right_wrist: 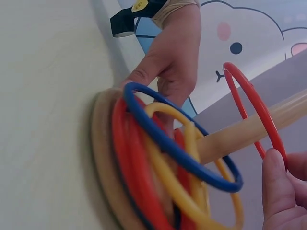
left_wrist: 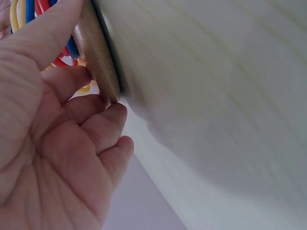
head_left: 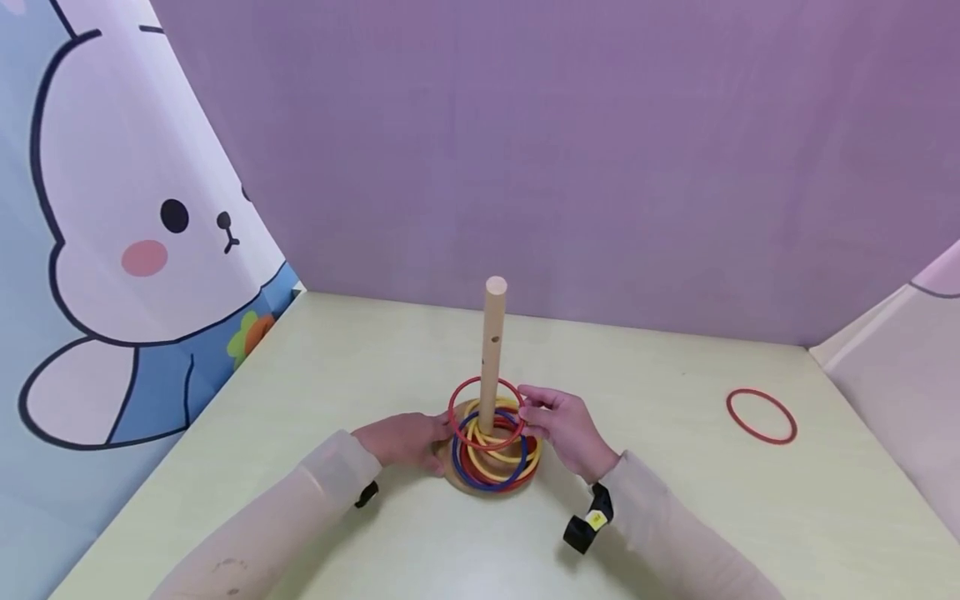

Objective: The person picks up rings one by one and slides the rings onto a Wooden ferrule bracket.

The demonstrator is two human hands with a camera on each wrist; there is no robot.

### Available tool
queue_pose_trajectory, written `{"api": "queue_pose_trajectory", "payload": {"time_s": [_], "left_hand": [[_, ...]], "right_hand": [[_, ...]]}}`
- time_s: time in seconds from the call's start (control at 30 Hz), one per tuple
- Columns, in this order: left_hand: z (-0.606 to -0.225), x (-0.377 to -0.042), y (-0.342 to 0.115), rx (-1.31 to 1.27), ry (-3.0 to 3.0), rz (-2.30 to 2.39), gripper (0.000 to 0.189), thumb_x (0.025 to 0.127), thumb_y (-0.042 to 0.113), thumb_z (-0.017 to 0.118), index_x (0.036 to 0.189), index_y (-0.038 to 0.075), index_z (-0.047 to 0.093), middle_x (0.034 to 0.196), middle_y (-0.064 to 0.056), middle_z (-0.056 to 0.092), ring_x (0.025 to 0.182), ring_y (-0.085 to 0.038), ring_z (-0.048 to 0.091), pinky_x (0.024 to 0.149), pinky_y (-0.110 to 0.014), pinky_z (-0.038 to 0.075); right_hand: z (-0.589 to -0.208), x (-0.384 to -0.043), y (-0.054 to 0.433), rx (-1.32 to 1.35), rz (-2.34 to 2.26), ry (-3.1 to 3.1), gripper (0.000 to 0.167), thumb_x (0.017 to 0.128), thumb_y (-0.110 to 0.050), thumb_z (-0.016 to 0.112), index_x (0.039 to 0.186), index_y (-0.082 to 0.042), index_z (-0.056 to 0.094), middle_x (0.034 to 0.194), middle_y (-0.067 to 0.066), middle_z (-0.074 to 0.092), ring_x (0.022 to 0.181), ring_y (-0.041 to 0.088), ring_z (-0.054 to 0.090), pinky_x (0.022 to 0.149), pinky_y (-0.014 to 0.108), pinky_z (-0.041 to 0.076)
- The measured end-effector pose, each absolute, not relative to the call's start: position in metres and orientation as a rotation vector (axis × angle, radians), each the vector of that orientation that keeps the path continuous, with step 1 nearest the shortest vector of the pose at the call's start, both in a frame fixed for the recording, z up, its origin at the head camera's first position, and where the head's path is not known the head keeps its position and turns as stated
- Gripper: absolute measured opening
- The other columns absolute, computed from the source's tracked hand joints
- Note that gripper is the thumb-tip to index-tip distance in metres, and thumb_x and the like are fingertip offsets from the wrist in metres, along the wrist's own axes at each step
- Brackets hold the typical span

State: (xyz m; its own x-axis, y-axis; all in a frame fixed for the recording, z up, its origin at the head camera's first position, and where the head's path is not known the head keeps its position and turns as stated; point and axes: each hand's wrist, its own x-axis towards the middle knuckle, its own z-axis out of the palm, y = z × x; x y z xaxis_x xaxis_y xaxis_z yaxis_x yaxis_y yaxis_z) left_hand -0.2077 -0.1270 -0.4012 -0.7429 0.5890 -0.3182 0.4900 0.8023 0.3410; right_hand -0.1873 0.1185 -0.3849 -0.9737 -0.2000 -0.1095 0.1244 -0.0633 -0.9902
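Observation:
A wooden peg [head_left: 491,350] rises from a round wooden base [right_wrist: 101,139]. My left hand [head_left: 401,439] holds the base's left rim, the thumb on the upper side and the fingers curled at the edge in the left wrist view. Between thumb and fingertips my right hand [head_left: 566,429] pinches a red ring [right_wrist: 259,105], which encircles the peg above the pile. Low around the peg lie several rings, among them a tilted blue ring [right_wrist: 163,141], yellow rings [right_wrist: 168,184] and red ones, overlapping one another.
Another red ring [head_left: 761,416] lies flat on the pale table [head_left: 645,367] at the right. A purple backdrop [head_left: 562,167] stands behind the table. A cartoon-printed sheet [head_left: 97,208] borders the left side and a pale sheet [head_left: 900,383] the right.

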Motion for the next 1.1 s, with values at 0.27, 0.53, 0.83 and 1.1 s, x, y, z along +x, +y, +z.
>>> {"api": "queue_pose_trajectory", "payload": {"time_s": [0.27,0.53,0.83,1.1], "left_hand": [[-0.396,-0.208,-0.127,0.83,2.562,0.322,0.065,0.083,0.025,0.075,0.141,0.008,0.049,0.153,-0.008,0.031,0.129,-0.031,0.046,0.106,-0.042,0.036],[-0.398,-0.209,-0.127,0.815,2.56,0.351,0.077,0.082,0.024,0.076,0.147,0.01,0.038,0.152,-0.009,0.035,0.124,-0.033,0.05,0.104,-0.043,0.039],[-0.399,-0.207,-0.126,0.824,2.563,0.371,0.078,0.081,0.022,0.076,0.147,0.007,0.037,0.156,-0.009,0.026,0.122,-0.037,0.05,0.102,-0.045,0.04],[-0.4,-0.208,-0.126,0.827,2.557,0.354,0.076,0.082,0.022,0.076,0.147,0.008,0.038,0.156,-0.008,0.026,0.116,-0.035,0.055,0.101,-0.044,0.041]], "right_hand": [[-0.392,-0.187,0.123,-0.062,-2.138,1.988,0.039,0.093,0.008,0.052,0.131,0.018,0.045,0.095,0.01,0.054,0.078,0.008,0.062,0.069,0.019,0.054],[-0.395,-0.187,0.127,-0.049,-2.111,1.996,0.039,0.093,0.008,0.052,0.13,0.019,0.045,0.092,0.009,0.056,0.076,0.007,0.061,0.069,0.019,0.054],[-0.396,-0.187,0.133,-0.037,-1.993,2.14,0.037,0.091,0.006,0.055,0.126,0.017,0.051,0.091,0.012,0.062,0.069,0.01,0.063,0.065,0.022,0.055],[-0.399,-0.19,0.138,-0.113,-1.851,2.208,0.038,0.09,0.001,0.057,0.124,0.017,0.053,0.074,0.005,0.062,0.059,0.009,0.057,0.055,0.021,0.053]]}}
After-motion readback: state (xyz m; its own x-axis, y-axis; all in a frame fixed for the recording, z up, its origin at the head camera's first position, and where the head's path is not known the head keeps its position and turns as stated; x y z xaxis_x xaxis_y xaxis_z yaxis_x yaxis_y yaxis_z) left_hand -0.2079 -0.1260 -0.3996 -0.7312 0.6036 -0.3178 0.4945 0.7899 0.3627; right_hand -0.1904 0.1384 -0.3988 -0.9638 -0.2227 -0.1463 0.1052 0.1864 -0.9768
